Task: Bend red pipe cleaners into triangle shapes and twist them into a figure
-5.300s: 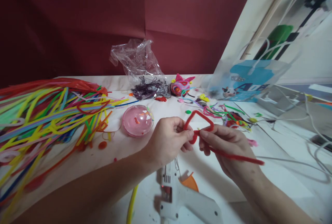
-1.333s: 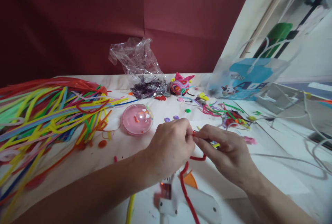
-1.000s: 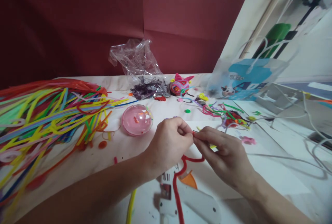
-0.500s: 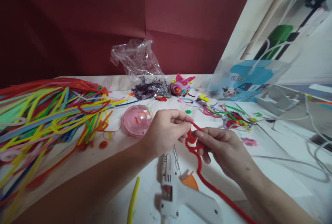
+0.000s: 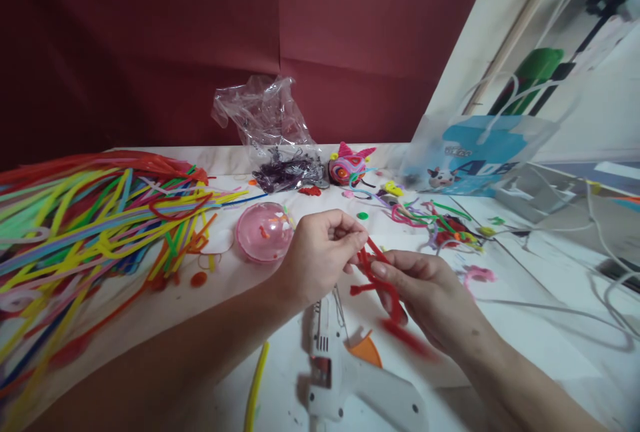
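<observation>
Between my two hands is a fuzzy red pipe cleaner [image 5: 369, 265], bent into a small tangle, its loose end smeared by motion. My left hand [image 5: 327, 252] pinches one part of it between thumb and forefinger. On the other side, my right hand [image 5: 417, 282] is closed on the pipe cleaner with thumb over fingers. Just below my hands a white hot glue gun [image 5: 330, 359] lies on the table, its nozzle end partly behind my left hand. An orange piece [image 5: 367, 351] sits by the glue gun's handle.
A large heap of coloured pipe cleaners [image 5: 110, 219] spreads over the left side. Behind my left hand is a pink clear bowl [image 5: 265, 232]. Farther back stand a clear plastic bag [image 5: 280, 145], a pink crafted figure [image 5: 347, 167] and a blue-and-white bag [image 5: 480, 159]. White cables [image 5: 595, 245] lie at right.
The long red tail that ran toward the lower right has swung up and inward, near my right hand. My right hand has shifted slightly; the left has barely moved.
</observation>
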A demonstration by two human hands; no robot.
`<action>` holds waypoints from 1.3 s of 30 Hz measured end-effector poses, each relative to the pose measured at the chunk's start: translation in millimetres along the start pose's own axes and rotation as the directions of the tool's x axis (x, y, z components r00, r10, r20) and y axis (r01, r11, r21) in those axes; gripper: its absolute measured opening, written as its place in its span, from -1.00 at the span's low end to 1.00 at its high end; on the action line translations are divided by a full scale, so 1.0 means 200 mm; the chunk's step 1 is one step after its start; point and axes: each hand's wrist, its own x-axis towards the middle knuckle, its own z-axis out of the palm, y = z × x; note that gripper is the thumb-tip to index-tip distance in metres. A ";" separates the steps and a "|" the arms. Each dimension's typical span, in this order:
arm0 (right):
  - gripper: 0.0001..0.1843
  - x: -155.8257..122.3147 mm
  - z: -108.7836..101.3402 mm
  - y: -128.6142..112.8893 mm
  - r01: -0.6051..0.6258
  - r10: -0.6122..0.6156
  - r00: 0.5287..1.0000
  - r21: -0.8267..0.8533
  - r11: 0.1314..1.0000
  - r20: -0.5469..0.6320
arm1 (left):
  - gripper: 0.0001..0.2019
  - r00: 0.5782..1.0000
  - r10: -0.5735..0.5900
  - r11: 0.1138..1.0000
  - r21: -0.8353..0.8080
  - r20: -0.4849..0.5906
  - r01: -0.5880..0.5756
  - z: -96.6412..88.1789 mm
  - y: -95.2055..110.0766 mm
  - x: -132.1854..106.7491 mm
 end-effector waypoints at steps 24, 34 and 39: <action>-0.83 0.03 -0.03 -0.04 0.034 0.010 0.990 0.305 0.952 -0.140 | -0.79 0.939 -0.217 0.972 0.146 0.268 0.183 -0.03 0.01 0.00; -0.76 0.02 -0.02 -0.01 0.050 -0.035 0.995 0.160 0.986 -0.097 | -0.95 0.970 -0.155 0.986 0.098 0.188 0.138 0.00 -0.01 -0.02; -0.72 0.02 -0.02 0.00 -0.038 0.039 0.998 -0.026 0.999 0.054 | -0.96 0.963 -0.223 0.974 0.069 0.149 0.215 -0.01 -0.01 -0.01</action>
